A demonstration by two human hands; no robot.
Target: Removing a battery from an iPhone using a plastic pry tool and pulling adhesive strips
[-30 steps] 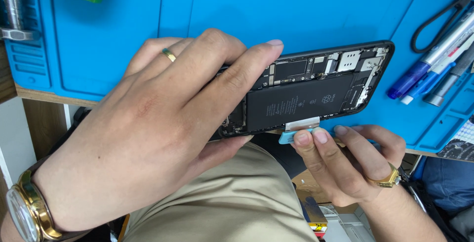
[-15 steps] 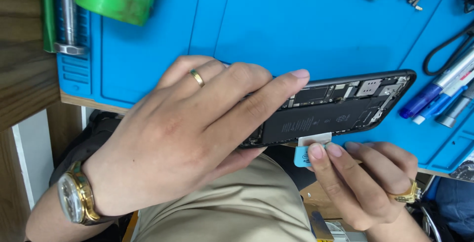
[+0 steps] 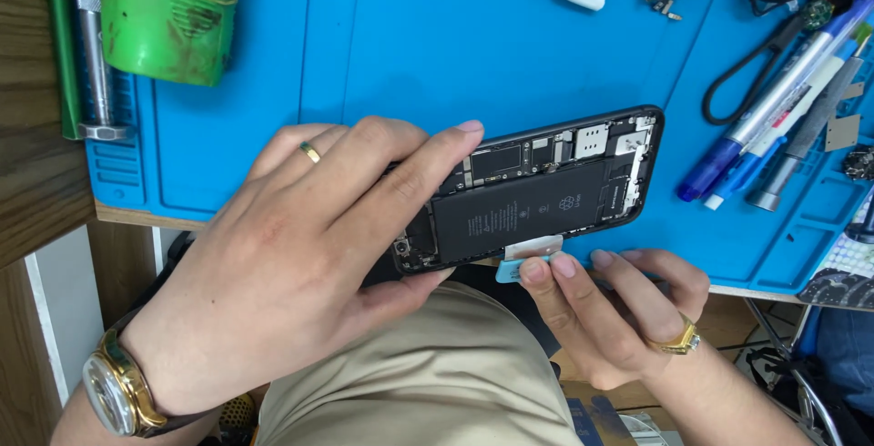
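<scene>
L hand (image 3: 291, 264) grips opened phone (image 3: 537, 191) at mat (image 3: 410, 45) edge, R hand (image 3: 610, 314) pinches blue pick (image 3: 510, 270) under white tab (image 3: 533, 247) by battery (image 3: 519, 211); slip could puncture cell.

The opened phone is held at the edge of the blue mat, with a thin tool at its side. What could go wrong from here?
1. The right hand presses a small blue pry tool at the edge beside the black battery; a slip might nick it.
2. The left hand holds the opened phone partly past the blue mat edge, so it might drop.
3. The left fingers lie over exposed parts.
</scene>
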